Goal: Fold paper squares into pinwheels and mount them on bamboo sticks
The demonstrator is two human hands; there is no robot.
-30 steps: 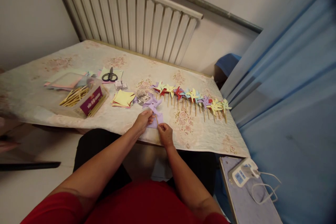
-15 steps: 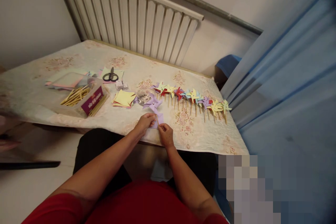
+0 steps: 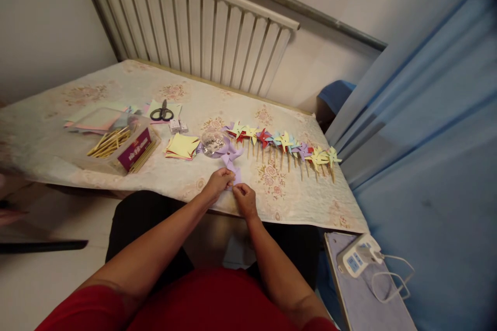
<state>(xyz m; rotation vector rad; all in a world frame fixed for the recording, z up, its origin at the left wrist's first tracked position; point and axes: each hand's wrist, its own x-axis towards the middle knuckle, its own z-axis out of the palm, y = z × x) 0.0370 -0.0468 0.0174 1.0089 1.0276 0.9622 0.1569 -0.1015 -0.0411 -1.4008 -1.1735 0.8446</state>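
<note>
Head view: left hand [image 3: 218,182] and right hand [image 3: 244,197] both pinch the lilac paper pinwheel [image 3: 229,155] at its lower end, near worktop [image 3: 58,139] edge, fingers pressed together, probably steadying it. Finished row of coloured pinwheels [image 3: 283,145] lies far right.

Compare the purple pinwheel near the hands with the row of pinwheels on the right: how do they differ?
The purple pinwheel lies alone, close to the left hand and right hand; the row of pinwheels lies untouched, farther right. The purple pinwheel is one colour; the row mixes yellow, red, blue and purple. Both are folded paper and rest on the flowered tablecloth.
</note>
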